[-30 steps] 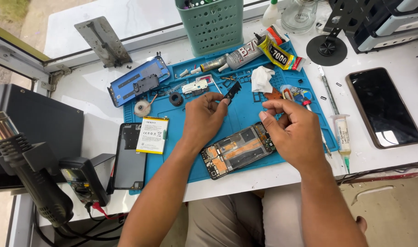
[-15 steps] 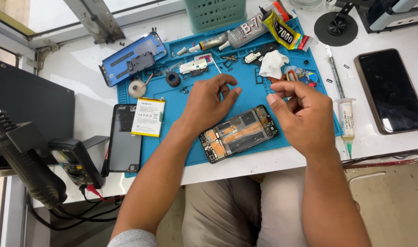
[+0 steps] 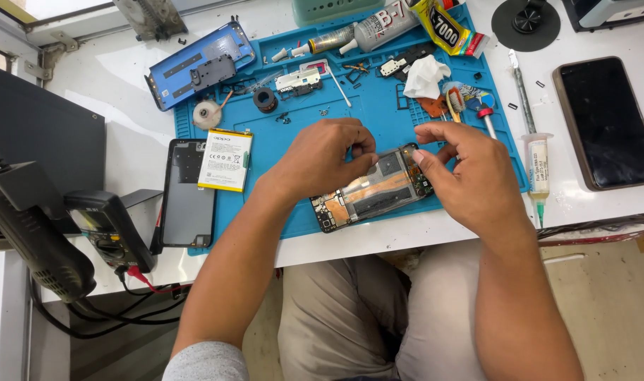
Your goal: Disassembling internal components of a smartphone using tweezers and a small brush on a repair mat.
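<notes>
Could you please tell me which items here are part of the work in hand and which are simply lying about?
In hand:
left hand
right hand
opened phone
blue mat

Lying about:
battery
blue back cover
glue tubes
dark phone
syringe
white tissue

I am logging colours as follows: work mat, bright blue; opened phone, black frame showing a copper-orange band inside; battery, white with a yellow edge; back cover, glossy blue; tissue, white; glue tube, yellow with black; second phone, black glass; trousers, beige.
</notes>
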